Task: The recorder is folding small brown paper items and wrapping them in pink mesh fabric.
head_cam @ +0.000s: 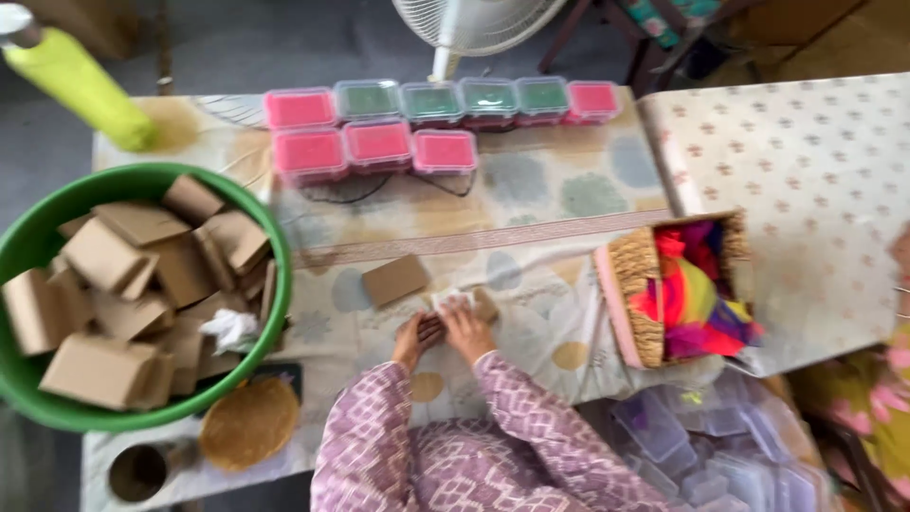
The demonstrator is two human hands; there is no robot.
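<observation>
A green tub [19,246] at the table's [531,204] left edge is heaped with brown card boxes [114,256], too many and too jumbled to count, with a scrap of white paper [230,328] lying among them. Below the tub sit a round woven mat [249,423] and a dark cup [139,471]; a lime bottle [81,83] lies at the far left corner. Along the far edge stand nine small lidded tubs: five pink ones [377,144], three in the near row and one at each end of the far row, and four green ones [431,101] between them. A white fan [474,24] rises behind them. To the right a straw basket [637,294] lies tipped on its side, stuffed with bright paper [697,303] in red, yellow, orange and purple. Clear empty tubs [720,455] pile up at the lower right, blurred past counting. Nothing blocks the view of the hands. One flat card [396,279] lies alone just left of them. The left hand [417,338] and right hand [466,328] meet near the table's front edge, both pressed onto a white paper packet [452,301] that rests on a second brown card [485,305]. The fingers are bent down over the packet, touching it; the blur hides whether they pinch it or only press. The packet looks crumpled and pale, mostly covered by fingertips.
</observation>
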